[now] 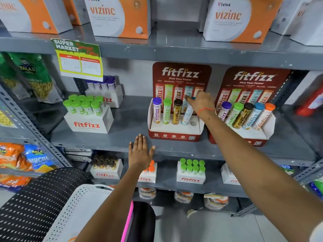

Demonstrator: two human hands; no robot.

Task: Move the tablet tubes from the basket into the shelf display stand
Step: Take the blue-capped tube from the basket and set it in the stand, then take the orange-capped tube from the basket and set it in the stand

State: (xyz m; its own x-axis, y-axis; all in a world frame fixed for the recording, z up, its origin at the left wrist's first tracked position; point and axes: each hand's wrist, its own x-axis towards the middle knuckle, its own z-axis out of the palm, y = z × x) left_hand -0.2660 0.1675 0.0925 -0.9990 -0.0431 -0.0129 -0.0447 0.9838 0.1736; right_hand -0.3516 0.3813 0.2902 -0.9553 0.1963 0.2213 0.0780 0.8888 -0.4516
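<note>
A red fitfizz display stand (174,135) sits on the middle shelf. It holds a purple-capped tube (156,110), a green-capped tube (167,110) and a brown-capped tube (177,111). My right hand (201,102) grips the top of a light-blue tube (187,114), which stands tilted in the fourth slot. The fifth hole (193,123) is empty. My left hand (139,152) lies flat with fingers spread on the shelf's front edge, left of the stand. A white perforated basket (78,206) sits at the bottom left; its contents are hidden.
A second red stand (251,137), full of tubes, is right of the first. White fitfizz boxes with green-capped tubes (87,119) stand at the left and on the shelf below. Orange vizinc boxes (120,16) fill the top shelf. Snack bags hang at the far left.
</note>
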